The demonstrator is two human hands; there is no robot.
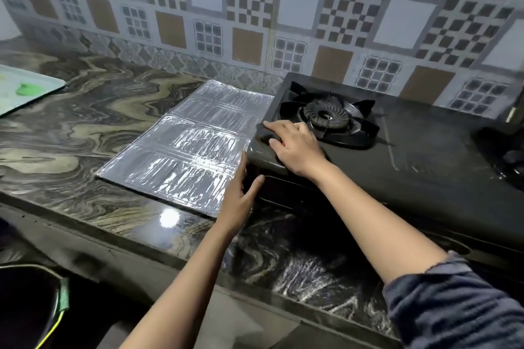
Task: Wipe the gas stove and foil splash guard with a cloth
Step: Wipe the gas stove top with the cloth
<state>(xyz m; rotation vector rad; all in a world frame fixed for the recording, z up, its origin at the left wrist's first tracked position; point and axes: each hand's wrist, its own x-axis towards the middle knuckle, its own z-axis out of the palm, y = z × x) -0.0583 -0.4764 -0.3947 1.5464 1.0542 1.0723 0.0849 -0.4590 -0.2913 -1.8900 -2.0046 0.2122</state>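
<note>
A black gas stove [425,150] stands on the marbled counter, its left burner [326,116] ringed by a black pan support. My right hand [295,144] presses a dark cloth [265,133] onto the stove's front left corner, fingers curled over it. The silver foil splash guard [184,147] lies flat on the counter just left of the stove. My left hand [241,193] rests against the stove's left front side, fingers straight, its edge next to the foil's right border.
A pale green tray [25,88] with a green blob sits at the far left of the counter [85,122]. A patterned tiled wall [255,8] rises behind. A second burner [510,156] shows at the right edge. A dark bin [28,306] stands below left.
</note>
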